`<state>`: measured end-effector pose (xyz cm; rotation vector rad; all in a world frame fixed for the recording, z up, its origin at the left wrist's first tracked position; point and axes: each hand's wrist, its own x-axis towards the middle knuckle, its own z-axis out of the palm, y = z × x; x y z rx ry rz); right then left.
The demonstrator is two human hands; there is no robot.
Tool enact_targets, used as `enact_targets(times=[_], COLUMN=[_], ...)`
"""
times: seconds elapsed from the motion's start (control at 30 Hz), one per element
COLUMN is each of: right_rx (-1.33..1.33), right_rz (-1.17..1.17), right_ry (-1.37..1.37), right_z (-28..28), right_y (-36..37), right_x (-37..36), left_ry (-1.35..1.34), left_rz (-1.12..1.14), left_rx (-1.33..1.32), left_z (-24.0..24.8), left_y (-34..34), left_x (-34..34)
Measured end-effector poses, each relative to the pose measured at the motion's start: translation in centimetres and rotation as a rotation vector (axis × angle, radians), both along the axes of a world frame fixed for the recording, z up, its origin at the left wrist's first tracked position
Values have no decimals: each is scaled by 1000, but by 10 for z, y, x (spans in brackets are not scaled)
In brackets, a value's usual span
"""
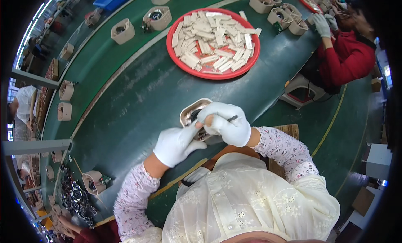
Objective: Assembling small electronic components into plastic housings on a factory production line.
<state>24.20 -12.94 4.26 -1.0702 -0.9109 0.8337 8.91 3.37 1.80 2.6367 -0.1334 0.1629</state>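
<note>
Your white-gloved left hand [176, 143] and right hand [226, 122] both grip the beige rounded plastic housing [193, 113] above the dark green counter [125, 104], near the red round tray [211, 73] of beige strips [213, 40].

Both gloved hands together, fingers curled: left [176, 143]; right [228, 122]; forearms bent inward.

White-gloved right hand [228, 123] and white-gloved left hand [176, 143] cover most of beige rounded plastic housing [190, 111]; its inner parts unclear. Thin dark rod [231, 118] in right grip, tip hidden. Second red tray [302, 0] cut off by top edge.
</note>
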Motion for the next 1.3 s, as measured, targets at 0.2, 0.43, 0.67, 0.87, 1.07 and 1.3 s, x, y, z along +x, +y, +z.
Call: enact_targets(times=[0.2,0.43,0.67,0.87,1.07,1.3], right_rx=[-197,-863,-911,-618,-695,-641], right_rz=[-400,-720,-700,-313,-60,-162], right_ry=[-249,-1244,-1348,-835,-297,4], right_z=[31,-13,-29,5,2,5], right_y=[7,67,82,43,8,-7], right_x=[65,230,220,119,81,61], left_ry=[-166,-236,-127,-72,-215,-217], left_rz=[204,241,218,223,155,168], left_rx=[-51,-100,-150,-165,-201,-185], left_z=[-5,-6,-8,-6,-13,-12], left_y=[-15,-22,-17,-14,-7,-7], left_x=[-37,-36,-43,-42,-42,-44])
